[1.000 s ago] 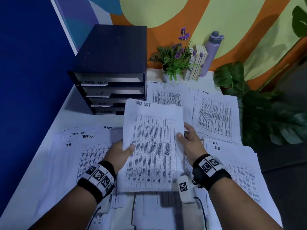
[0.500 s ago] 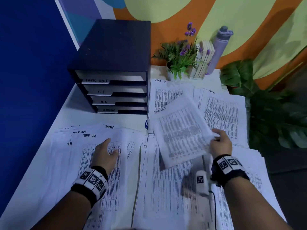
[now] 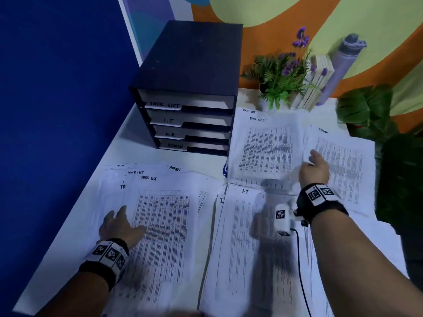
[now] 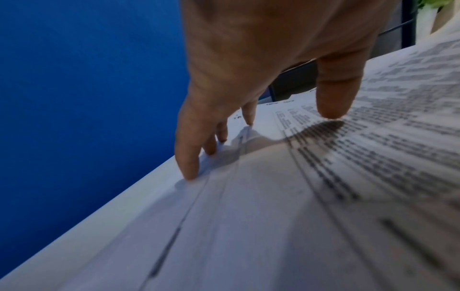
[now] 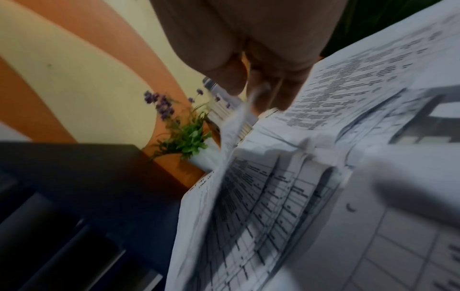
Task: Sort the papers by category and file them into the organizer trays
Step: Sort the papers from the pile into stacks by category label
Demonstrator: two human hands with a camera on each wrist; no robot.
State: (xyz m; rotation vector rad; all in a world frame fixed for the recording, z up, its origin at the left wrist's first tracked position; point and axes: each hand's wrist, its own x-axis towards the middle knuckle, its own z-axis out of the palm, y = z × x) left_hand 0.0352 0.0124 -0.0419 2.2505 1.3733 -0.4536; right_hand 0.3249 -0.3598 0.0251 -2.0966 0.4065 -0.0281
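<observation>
A dark organizer [image 3: 190, 65] stands at the back left with trays labelled TASK LIST [image 3: 164, 104], I.T, H.R. and ADMIN. A Task List sheet [image 3: 265, 147] lies on the far pile right of it. My right hand [image 3: 313, 168] is at that sheet's right edge. In the right wrist view my right hand [image 5: 251, 86] pinches a raised paper edge between thumb and fingers. My left hand [image 3: 119, 225] rests on the left Task List pile [image 3: 164, 225]. Its fingers [image 4: 189, 161] are straight and touch the paper. An I.T pile [image 3: 240, 248] lies front centre.
An Admin pile [image 3: 343, 161] lies under and beyond my right hand. A potted plant [image 3: 277, 81], books [image 3: 318, 78] and a bottle [image 3: 343, 65] stand at the back. A large-leaved plant [image 3: 389, 145] borders the table's right side, a blue wall [image 3: 57, 110] its left.
The right hand carried the Task List sheet from the front middle onto the far pile beside the organizer. The left hand let go of it and came down on the left pile.
</observation>
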